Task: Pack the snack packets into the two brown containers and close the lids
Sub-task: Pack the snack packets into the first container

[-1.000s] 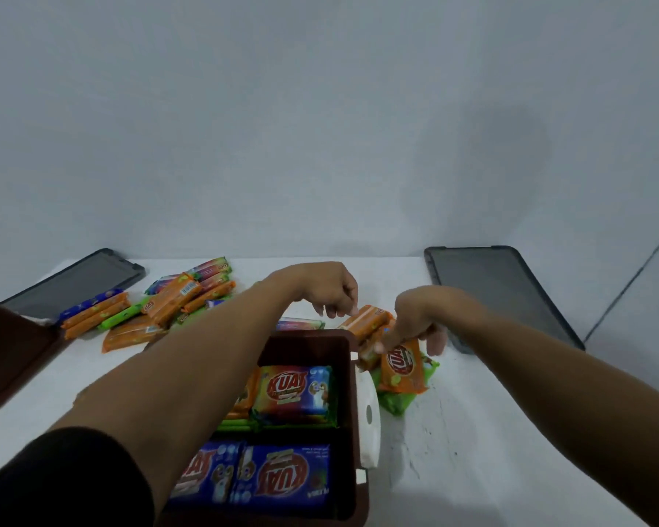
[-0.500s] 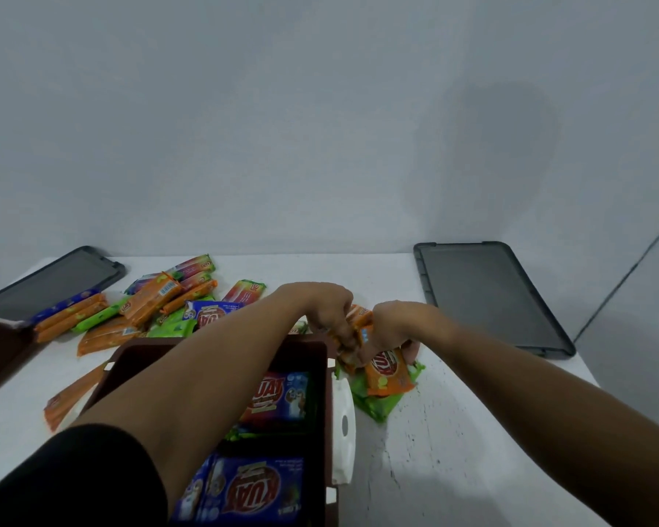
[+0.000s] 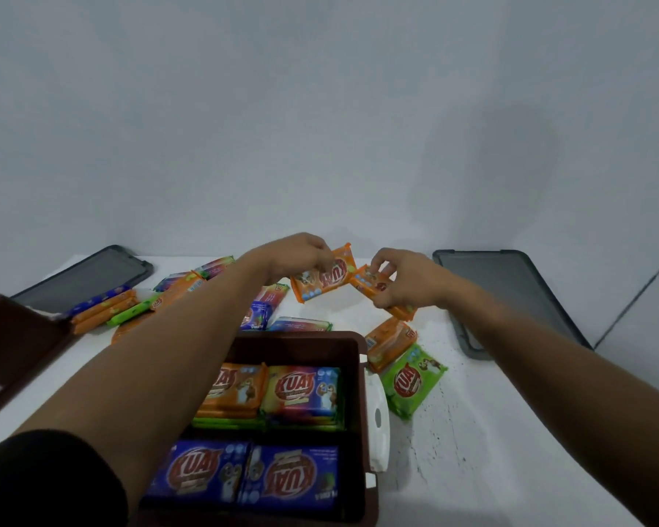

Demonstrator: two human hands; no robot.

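My left hand [image 3: 301, 256] pinches an orange snack packet [image 3: 326, 277] in the air beyond the open brown container [image 3: 362, 378]. My right hand [image 3: 400, 277] pinches a second orange packet [image 3: 373, 285] just to its right. The container holds orange, yellow and blue packets in two rows. On the table to its right lie an orange packet [image 3: 390, 342] and a green packet [image 3: 411, 380]. More loose packets [image 3: 130, 310] are scattered at the back left. Part of a second brown container [image 3: 16, 348] shows at the left edge.
A dark lid [image 3: 88, 277] lies at the back left and another dark lid [image 3: 510, 294] at the back right on the white table [image 3: 472, 431]. A white latch [image 3: 377, 416] sticks out from the container's right wall. A grey wall stands behind.
Both hands have risen from the pile right of the container and moved apart, each now holding its own orange packet. The view has shifted, so the container appears fuller in frame.
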